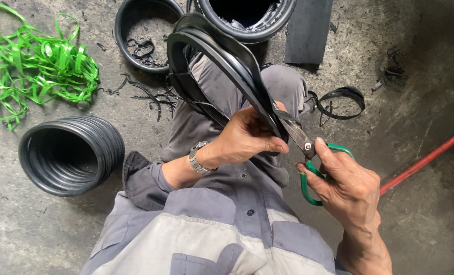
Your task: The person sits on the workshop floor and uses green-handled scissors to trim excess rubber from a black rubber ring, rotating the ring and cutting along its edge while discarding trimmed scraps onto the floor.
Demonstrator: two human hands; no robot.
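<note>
The left hand (247, 137) is gripping a curved black rubber ring strip (222, 56) over the lap, its fingers (275, 147) closing tightly around the strip's lower end. The right hand (346, 188) is holding green-handled metal scissors (313, 158), fingers through the loops, blades meeting the strip just beside the left hand. A stack of black rubber rings (71, 155) and tangled green plastic strapping (38, 61) are lying on the concrete floor (420, 76)

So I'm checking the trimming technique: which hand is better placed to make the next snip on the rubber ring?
Right. The right hand is already in the green-handled scissors, blades at the black rubber ring. The left hand only grips the ring.
</note>
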